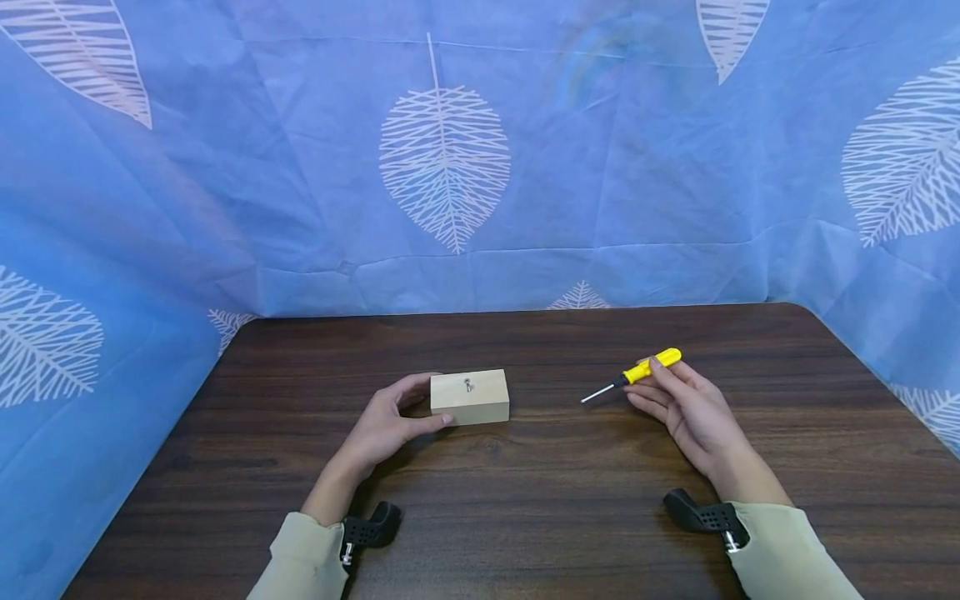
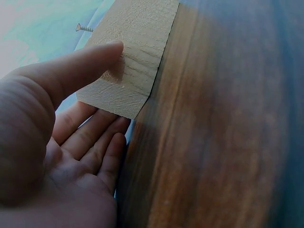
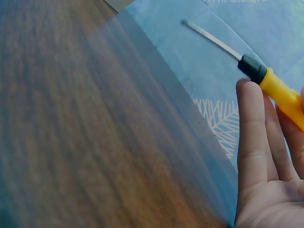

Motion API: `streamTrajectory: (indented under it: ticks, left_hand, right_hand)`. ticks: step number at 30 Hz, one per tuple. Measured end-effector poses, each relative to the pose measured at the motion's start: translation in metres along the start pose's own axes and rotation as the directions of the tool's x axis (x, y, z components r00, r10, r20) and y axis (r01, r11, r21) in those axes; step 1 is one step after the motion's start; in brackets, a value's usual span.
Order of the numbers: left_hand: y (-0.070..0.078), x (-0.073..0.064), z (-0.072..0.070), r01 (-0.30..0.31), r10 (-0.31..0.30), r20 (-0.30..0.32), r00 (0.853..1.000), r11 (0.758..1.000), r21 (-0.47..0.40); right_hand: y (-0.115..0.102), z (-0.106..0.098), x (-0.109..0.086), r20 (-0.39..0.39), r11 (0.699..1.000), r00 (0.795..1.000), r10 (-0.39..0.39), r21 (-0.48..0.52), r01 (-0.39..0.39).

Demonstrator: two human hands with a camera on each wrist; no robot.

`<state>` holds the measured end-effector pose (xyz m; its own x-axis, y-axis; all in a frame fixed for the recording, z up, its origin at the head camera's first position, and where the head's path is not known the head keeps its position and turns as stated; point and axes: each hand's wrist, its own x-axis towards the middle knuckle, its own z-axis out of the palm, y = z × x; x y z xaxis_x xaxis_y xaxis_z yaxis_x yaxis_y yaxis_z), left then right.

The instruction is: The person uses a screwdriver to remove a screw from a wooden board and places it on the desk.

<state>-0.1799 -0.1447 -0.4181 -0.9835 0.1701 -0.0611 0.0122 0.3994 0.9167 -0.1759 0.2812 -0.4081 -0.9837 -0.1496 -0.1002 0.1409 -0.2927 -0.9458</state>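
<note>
A small pale wooden block (image 1: pixel 470 397) with a metal screw (image 1: pixel 468 385) standing in its top lies on the dark wood-grain table (image 1: pixel 525 500), its left end clasped between thumb and fingers of the left hand (image 1: pixel 384 427). Well apart to the right, the right hand (image 1: pixel 693 408) holds a yellow-handled screwdriver (image 1: pixel 633 375) in its fingers, its thin shaft pointing towards the block.

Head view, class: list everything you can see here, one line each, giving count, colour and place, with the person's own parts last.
Wooden block: one, pale tan, on the table left of centre.
Screw: one, silver, standing in the block's top face.
Screwdriver: one, yellow handle with metal shaft, right of the block.
Table: one, dark brown wood grain.
Backdrop cloth: one, blue with white leaf prints, behind and beside the table.
Left hand: one, grips the block's left end.
Right hand: one, holds the screwdriver handle.
</note>
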Motion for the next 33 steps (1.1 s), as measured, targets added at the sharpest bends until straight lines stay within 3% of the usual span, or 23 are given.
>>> streamTrajectory:
  ticks: [10, 33]
  left_hand:
    - [0.001, -0.001, -0.001, -0.002, 0.001, 0.010, 1.000, 1.000, 0.008]
    - [0.000, 0.000, -0.001, -0.004, 0.004, 0.012, 1.000, 1.000, 0.011]
  right_hand:
    - [0.003, 0.007, 0.002, -0.012, 0.996, 1.000, 0.010, 0.087, -0.008]
    - [0.020, 0.072, 0.036, 0.012, 0.983, 0.998, 0.063, 0.173, -0.065]
